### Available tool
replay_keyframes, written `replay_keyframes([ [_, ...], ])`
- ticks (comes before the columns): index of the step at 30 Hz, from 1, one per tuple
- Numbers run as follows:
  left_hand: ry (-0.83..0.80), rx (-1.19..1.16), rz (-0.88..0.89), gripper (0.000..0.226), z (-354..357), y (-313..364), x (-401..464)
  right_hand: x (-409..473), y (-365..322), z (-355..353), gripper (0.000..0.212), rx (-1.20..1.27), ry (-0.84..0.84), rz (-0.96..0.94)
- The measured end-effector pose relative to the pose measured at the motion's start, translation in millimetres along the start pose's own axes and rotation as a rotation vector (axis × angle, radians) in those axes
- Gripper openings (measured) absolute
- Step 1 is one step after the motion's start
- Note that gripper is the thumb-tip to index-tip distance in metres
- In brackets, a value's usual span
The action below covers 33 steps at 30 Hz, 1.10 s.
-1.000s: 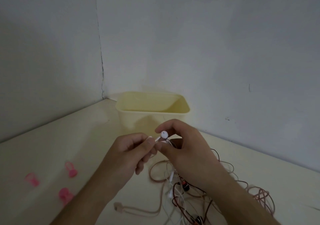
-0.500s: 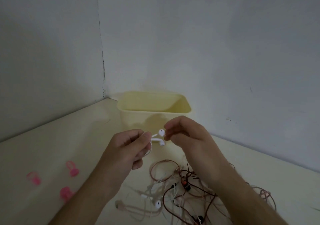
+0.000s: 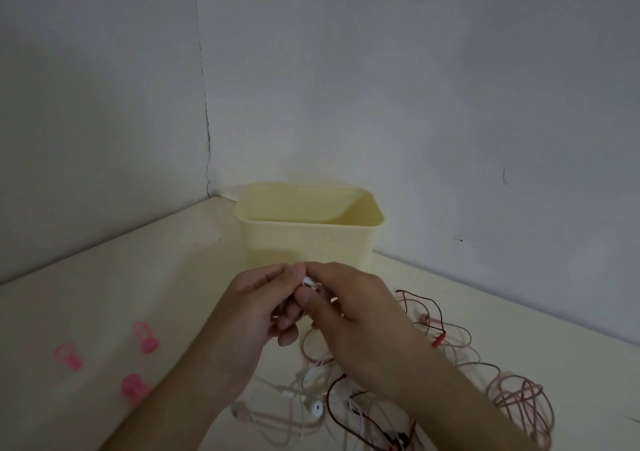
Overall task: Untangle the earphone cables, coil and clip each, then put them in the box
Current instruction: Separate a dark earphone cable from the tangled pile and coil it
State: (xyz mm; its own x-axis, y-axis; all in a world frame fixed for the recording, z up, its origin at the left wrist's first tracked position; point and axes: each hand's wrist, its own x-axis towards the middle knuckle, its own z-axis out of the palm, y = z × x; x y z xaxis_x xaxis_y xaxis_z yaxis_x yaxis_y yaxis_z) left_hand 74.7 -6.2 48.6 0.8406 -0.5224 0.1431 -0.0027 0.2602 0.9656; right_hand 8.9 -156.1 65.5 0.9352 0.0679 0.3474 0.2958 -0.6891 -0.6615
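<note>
Both hands meet at the centre of the view, just in front of the box (image 3: 309, 239). The left hand (image 3: 256, 315) and the right hand (image 3: 353, 312) each pinch the white earbuds (image 3: 309, 281) between thumb and fingertips, fingers curled, so that only a sliver of white shows between them. How much cord each hand holds is hidden.

The rest of the white cable (image 3: 313, 404) hangs down to 6 o'clock, where it lies mixed with the dark red cable (image 3: 349, 419) and the pink cable (image 3: 519, 398), which spreads toward 4 o'clock. A second white bud lies on the table (image 3: 138, 270) at 6 o'clock among those strands.

The likely trouble is in the pull. If the hands lift or draw apart while the white cord is threaded through the red and pink loops, the knot would probably tighten and drag the whole heap along. A thin cord pinched this lightly could also slip free and drop back into the pile.

Three pink clips (image 3: 145, 338) lie well apart from the tangle, at 8 o'clock, none yet on a cable.

The box stands open at 12 o'clock, against the wall corner. Its visible inside wall is bare; its floor cannot be seen, so whether anything lies in it cannot be told.
</note>
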Motion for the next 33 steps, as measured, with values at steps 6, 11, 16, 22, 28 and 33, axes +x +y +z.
replay_keyframes([
  [6,0.033,0.021,-0.004,0.044,-1,0,2,1,5,11,0.009,0.018,0.07,0.057],
  [11,0.064,-0.013,-0.008,0.041,-2,-3,5,-1,7,12,0.01,0.068,0.106,0.075],
  [16,0.08,0.028,0.018,0.036,-2,-6,6,-1,7,12,0.011,0.092,0.161,0.091],
  [22,0.032,0.128,0.056,0.02,-2,-8,4,1,12,8,0.017,0.168,0.222,0.159],
  [28,0.123,0.25,0.088,0.013,-3,-11,8,0,12,6,0.017,0.286,0.254,0.23],
  [33,0.15,0.304,0.14,0.015,-5,-15,9,2,11,8,0.021,0.235,0.258,0.228],
])
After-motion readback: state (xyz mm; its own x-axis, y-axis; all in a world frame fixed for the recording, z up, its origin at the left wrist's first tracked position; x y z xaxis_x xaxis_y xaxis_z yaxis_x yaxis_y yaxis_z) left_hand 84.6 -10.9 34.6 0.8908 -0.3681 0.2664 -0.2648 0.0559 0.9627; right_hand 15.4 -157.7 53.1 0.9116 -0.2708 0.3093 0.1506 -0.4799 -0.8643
